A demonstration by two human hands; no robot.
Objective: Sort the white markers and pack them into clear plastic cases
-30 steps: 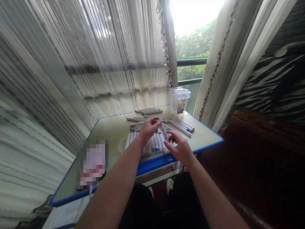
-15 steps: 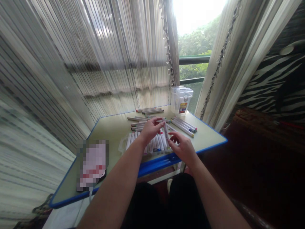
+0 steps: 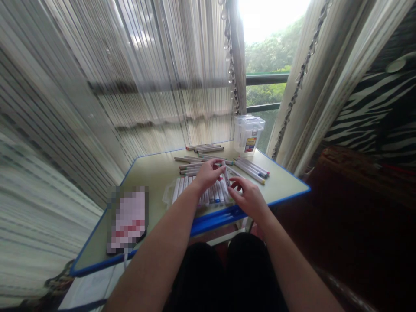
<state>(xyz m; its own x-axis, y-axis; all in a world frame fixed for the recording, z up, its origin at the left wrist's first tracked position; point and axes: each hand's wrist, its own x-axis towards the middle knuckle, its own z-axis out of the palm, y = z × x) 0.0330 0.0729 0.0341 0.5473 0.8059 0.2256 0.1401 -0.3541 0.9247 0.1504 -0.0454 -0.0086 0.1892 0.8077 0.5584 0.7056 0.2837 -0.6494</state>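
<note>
A white marker pen (image 3: 226,175) stands tilted above the right end of a clear plastic case (image 3: 168,195) that holds a row of white markers (image 3: 182,188). My left hand (image 3: 209,173) is closed, pinching the marker's upper end between thumb and fingers. At the lower end is my right hand (image 3: 248,195), its fingers curled and its thumb and fingertips against the pen. My left hand and forearm cover part of the row in the case.
Loose markers lie behind the case: some at the back (image 3: 209,149), others to the right (image 3: 251,169). A clear lidded box (image 3: 249,134) stands at the far corner. A blurred-out phone-like object (image 3: 130,219) with a cable is at left. The table has a blue edge (image 3: 289,197).
The view has shifted slightly. My right hand's fingertips sit a little higher along the marker, which stays in my left hand.
</note>
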